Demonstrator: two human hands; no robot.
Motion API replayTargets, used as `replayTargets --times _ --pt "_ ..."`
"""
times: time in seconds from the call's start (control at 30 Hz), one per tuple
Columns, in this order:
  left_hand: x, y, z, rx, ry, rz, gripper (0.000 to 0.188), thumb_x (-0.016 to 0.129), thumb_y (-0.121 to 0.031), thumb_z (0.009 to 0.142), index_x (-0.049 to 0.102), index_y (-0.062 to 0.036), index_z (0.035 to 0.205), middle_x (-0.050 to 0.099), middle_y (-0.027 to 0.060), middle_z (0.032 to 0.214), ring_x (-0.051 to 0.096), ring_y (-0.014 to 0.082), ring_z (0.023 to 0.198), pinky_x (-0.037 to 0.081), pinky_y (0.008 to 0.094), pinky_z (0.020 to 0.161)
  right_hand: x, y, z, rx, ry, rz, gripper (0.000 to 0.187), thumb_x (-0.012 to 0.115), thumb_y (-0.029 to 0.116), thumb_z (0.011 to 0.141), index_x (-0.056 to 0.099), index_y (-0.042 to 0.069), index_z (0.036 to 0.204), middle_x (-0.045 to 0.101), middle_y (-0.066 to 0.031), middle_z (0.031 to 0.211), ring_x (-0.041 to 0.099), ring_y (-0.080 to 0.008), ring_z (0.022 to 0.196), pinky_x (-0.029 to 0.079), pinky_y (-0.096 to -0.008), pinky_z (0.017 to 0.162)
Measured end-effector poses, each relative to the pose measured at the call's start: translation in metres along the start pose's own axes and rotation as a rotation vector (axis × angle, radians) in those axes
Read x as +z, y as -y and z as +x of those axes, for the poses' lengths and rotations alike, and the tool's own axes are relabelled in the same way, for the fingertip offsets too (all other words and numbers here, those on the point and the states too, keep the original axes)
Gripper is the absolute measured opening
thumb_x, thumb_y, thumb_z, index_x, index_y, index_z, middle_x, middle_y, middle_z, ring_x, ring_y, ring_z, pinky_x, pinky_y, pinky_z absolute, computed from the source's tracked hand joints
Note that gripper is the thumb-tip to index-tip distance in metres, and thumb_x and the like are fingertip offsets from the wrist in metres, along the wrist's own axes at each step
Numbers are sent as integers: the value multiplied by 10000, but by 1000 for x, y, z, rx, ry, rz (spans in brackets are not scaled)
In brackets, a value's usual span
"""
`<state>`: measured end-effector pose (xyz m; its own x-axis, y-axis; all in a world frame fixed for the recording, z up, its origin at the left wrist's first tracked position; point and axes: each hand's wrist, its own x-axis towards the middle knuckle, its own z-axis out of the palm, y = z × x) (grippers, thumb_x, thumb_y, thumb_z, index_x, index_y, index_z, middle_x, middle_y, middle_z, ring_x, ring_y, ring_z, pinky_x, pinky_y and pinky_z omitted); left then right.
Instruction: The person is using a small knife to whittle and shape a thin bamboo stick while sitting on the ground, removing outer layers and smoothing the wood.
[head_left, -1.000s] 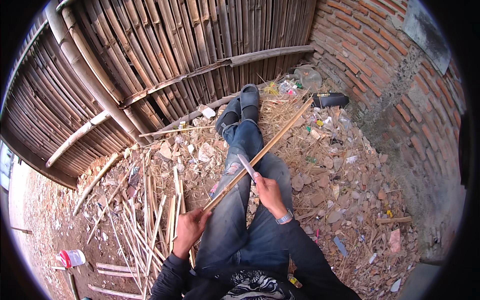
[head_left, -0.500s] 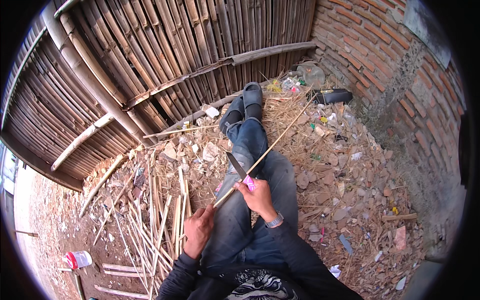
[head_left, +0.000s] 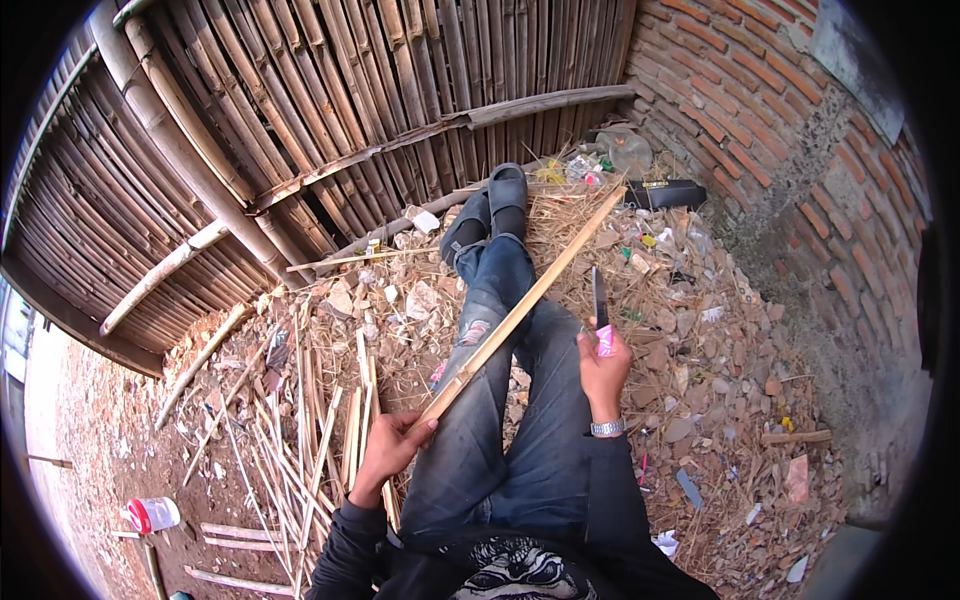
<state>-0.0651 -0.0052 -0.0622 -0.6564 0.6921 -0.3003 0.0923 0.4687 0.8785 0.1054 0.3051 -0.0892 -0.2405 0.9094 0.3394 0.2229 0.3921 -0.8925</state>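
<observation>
My left hand point(head_left: 392, 446) grips the near end of a split bamboo strip point(head_left: 522, 310), thumb on top. The strip slants up and right over my legs, its broad pale face showing and its far end close to a black case. To the right of the strip, apart from it, my right hand point(head_left: 605, 375) is closed round the pink handle of a knife point(head_left: 600, 300). The dark blade points away from me. Beneath the strip are my jeans point(head_left: 460, 470), with a tear at one knee.
Several bamboo strips point(head_left: 318, 470) lie on the ground at my left. A red-lidded clear container point(head_left: 152, 515) sits farther left. The black case point(head_left: 664, 193) rests near a brick wall point(head_left: 720, 90). A bamboo wall point(head_left: 400, 75) rises ahead. Rubble and litter point(head_left: 700, 350) cover the ground at right.
My right hand with the knife has moved right, off the strip. The strip has turned from its narrow edge to its broad face. My left hand has shifted slightly left and down.
</observation>
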Motion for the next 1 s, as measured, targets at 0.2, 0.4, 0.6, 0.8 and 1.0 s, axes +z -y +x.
replayTargets --times 0.2,0.4,0.6,0.8,1.0 --pt "-9 10 0 -29 97 -29 481 644 -367 1065 680 -19 735 560 -30 578 481 41 536 378 271 500 -18 -44 28 77 -62 -104 392 619 330 1062 664 -18 888 602 -92 647 536 -215 572 439 -398 592" --pt "-36 21 -12 -16 55 114 463 669 -339 1055 706 13 756 568 -11 573 490 54 544 382 287 502 29 -34 50 -46 131 -168 453 578 364 1069 669 -19 846 607 -226 665 588 -397 585 428 -474 573" --pt "-46 29 -22 -34 36 188 490 675 -340 1050 687 12 710 552 -13 551 477 50 530 386 297 493 52 -46 78 -66 116 -218 466 568 378 1065 683 -12 837 620 -245 676 611 -468 652 443 -519 592" --pt "-37 33 -15 23 33 152 455 686 -330 1042 716 23 757 549 -3 541 491 59 528 393 300 489 63 -40 21 -94 306 -211 542 521 447 1083 673 -2 822 622 -247 685 616 -473 655 441 -533 587" --pt "-22 38 -17 4 -40 154 441 706 -327 1027 719 24 760 545 9 543 488 63 527 393 310 491 69 5 -58 -120 470 -66 484 584 386 1069 602 15 758 597 -238 634 616 -478 621 442 -533 537"
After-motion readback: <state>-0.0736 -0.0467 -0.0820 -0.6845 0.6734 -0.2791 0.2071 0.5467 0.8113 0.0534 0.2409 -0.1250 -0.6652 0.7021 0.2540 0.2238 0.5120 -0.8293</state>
